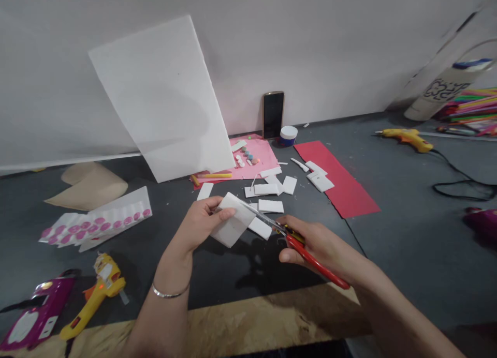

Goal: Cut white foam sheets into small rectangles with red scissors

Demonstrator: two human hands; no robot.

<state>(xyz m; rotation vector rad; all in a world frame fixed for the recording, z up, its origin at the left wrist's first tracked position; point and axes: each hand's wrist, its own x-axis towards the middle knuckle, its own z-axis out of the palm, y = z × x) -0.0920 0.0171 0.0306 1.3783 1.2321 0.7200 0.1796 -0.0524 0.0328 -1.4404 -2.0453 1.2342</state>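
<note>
Between the thumb and fingers of my left hand [207,218] is a white rectangular piece of foam board [235,226], tilted above the dark table. My right hand [310,244] is wrapped round scissors [314,259] with red handles. Their blades point up and left and meet the right edge of the white piece; whether they are cutting into it I cannot tell. Just beyond and under the blades lie several small white cut pieces [271,206]. A silver bracelet circles my left wrist.
A large white board [166,104] leans on the wall beside a phone [273,115] and a small jar [288,136]. Red paper [341,187] lies right of centre. Yellow glue guns rest at left [95,296] and far right [407,139], the latter with a trailing cord.
</note>
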